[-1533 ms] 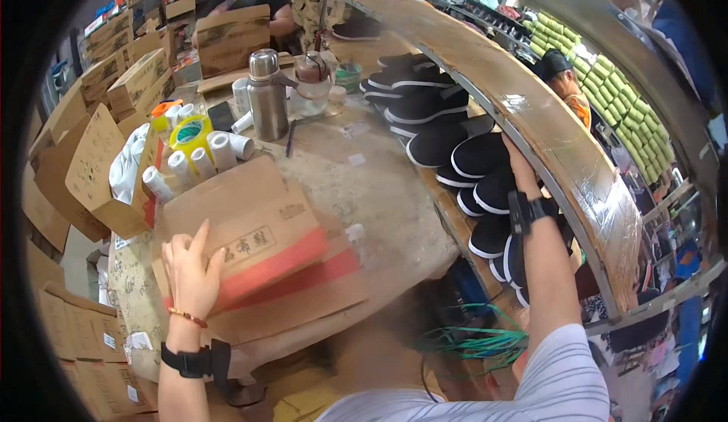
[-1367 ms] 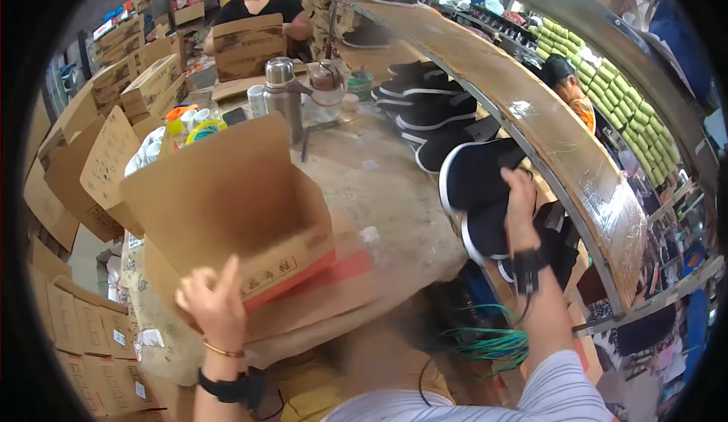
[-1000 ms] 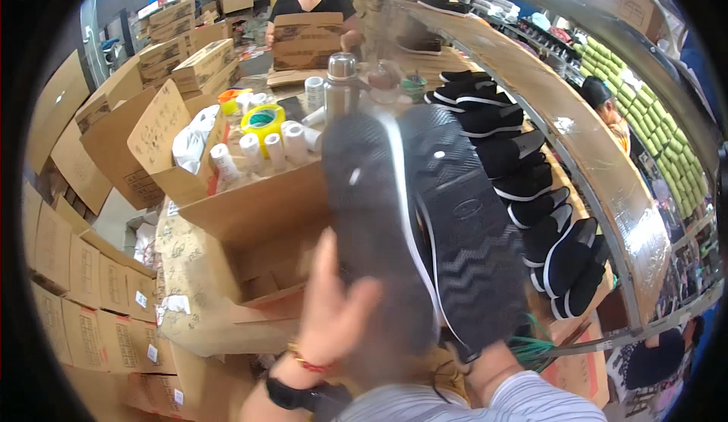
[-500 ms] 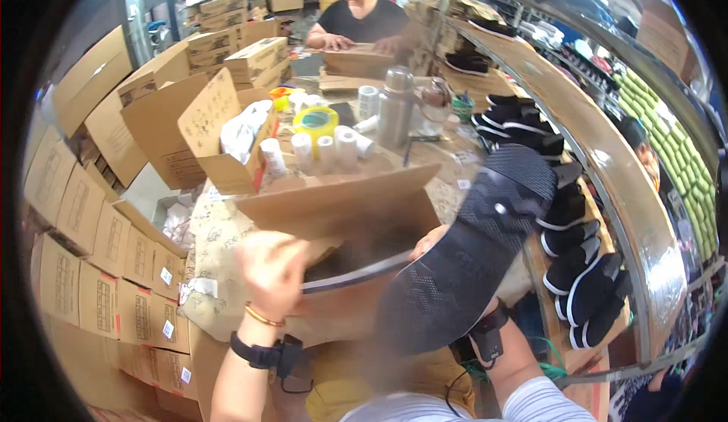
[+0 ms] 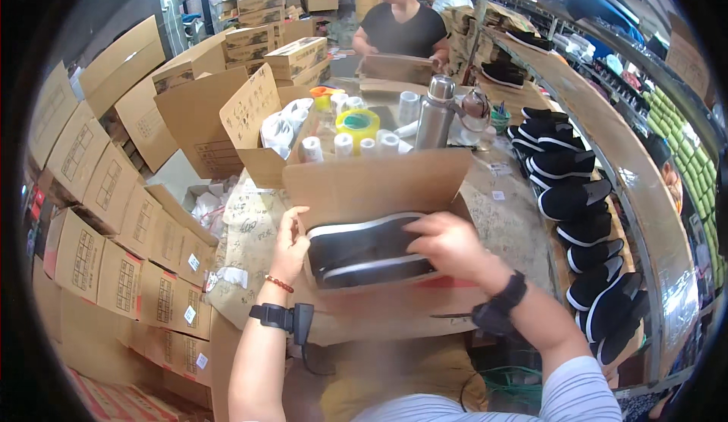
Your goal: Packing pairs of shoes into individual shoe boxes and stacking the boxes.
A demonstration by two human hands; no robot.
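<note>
An open brown shoebox sits in front of me, its lid raised at the back. Inside lie two black shoes with white sole edges, side by side. At the box's left end, my left hand closes on the wall, thumb side toward the shoes. My right hand reaches over the right end, slightly blurred. Its fingers are apart and touch the shoes from above; nothing shows gripped in them.
Several white rolls, yellow tape and a steel flask stand behind the box. Black shoes line a shelf on the right. Stacked cartons fill the left. A person stands across the table handling cardboard.
The black shoe held up on the right is now down in the box beside the other. My right hand has moved in over the box. The view has shifted slightly.
</note>
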